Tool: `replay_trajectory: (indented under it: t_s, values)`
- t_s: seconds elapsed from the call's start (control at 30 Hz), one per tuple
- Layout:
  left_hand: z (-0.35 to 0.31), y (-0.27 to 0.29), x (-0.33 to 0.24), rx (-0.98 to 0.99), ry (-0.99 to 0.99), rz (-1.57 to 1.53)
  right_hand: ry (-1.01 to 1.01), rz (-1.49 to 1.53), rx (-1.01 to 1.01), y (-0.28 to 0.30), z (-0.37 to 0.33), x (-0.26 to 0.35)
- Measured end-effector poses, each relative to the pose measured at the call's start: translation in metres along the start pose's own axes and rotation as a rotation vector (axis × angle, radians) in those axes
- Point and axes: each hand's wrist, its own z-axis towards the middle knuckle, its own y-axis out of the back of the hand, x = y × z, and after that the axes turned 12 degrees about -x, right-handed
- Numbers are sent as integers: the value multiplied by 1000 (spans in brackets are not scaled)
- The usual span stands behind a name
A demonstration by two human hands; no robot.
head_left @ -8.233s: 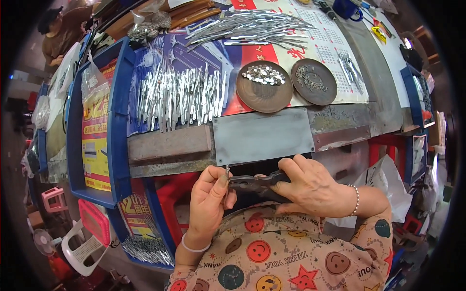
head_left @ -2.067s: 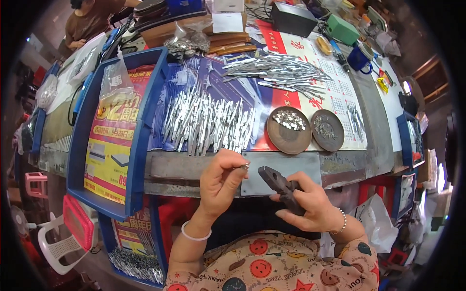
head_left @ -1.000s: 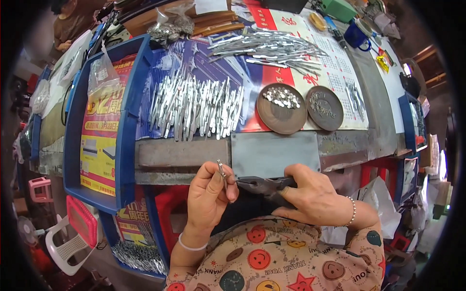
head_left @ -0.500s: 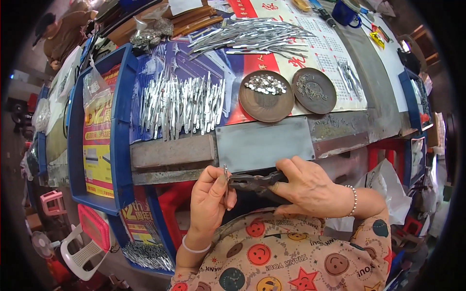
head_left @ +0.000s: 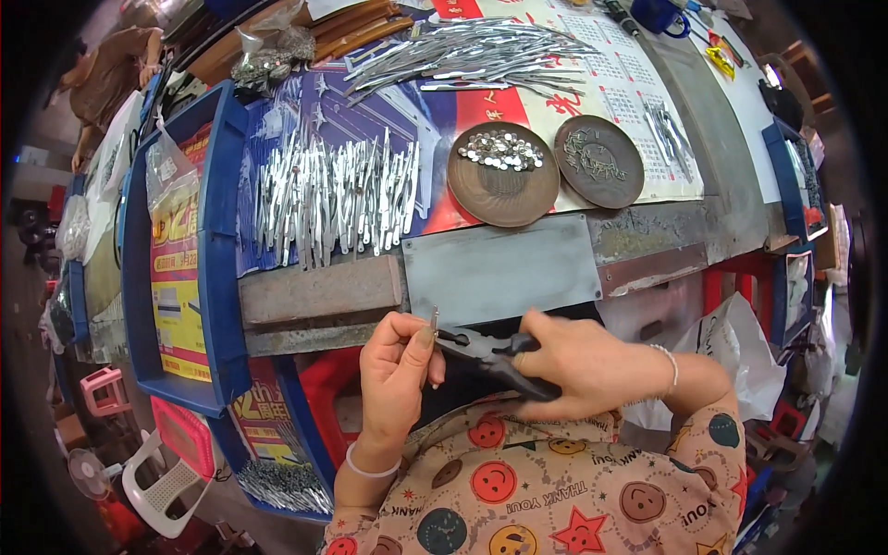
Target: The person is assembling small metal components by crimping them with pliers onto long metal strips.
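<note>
My left hand [head_left: 393,370] pinches a small, narrow metal piece [head_left: 435,320] upright between thumb and fingers. Black-handled pliers [head_left: 479,346] are in my right hand [head_left: 587,359], their handles spread apart. The tip of the pliers' jaws lies right beside the metal piece at my left fingertips; whether they touch cannot be made out. My right hand is slightly blurred. Just beyond both hands, a grey metal plate [head_left: 504,270] lies at the bench edge. Two brown dishes stand behind it: one dish [head_left: 504,196] holds shiny round discs, the other dish [head_left: 615,191] small thin pins.
Rows of flat metal strips [head_left: 338,199] lie at the left, with a larger pile of strips [head_left: 472,55] farther back. A wooden block [head_left: 322,289] rests along the front edge. Blue trays [head_left: 222,240] stand at the left; a white bag [head_left: 731,356] hangs at the right.
The pliers' handles have spread apart and their body has turned in my right hand, which has shifted slightly. My left hand still pinches the metal piece. The whole view has moved a little.
</note>
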Motion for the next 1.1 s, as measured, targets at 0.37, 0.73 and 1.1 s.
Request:
replay_trajectory:
  t_s: [0.37, 0.73, 1.1]
  values:
    - [-4, 12, 3, -21, 63, -115, 69, -165, -193, -20, -8, 4]
    - [-9, 11, -2, -5, 96, -66, 157, -337, -311, -29, -2, 2]
    - [-8, 12, 1, -18, 35, 32, 73, -236, -274, -27, 1, 11]
